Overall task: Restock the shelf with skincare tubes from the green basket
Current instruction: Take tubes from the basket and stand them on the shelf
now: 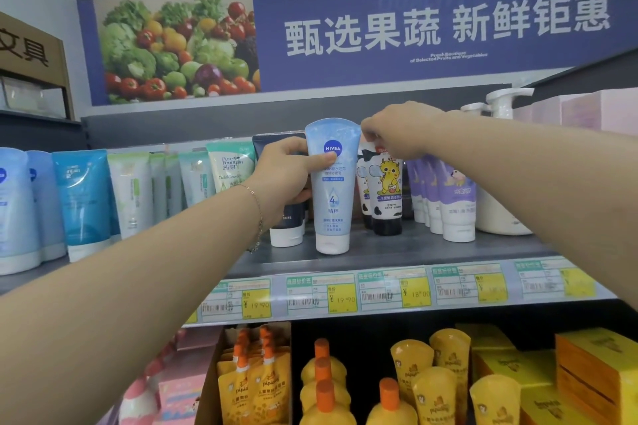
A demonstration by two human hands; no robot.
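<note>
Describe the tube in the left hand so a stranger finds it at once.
Under the blue vegetable banner runs a grey shelf of tubes. Near its middle the left hand grips the Nivea tube, cap down. It is pale blue, unlike the navy tube and the cow-patterned tube beside it.

This is a shop, seemingly a supermarket aisle. A metal shelf [397, 250] carries rows of tubes [83, 197] facing outward. Yellow price tags [341, 298] with barcodes line its front edge. Orange-capped bottles [322, 376] fill the level below, and a produce banner [345, 31] hangs above.
</note>
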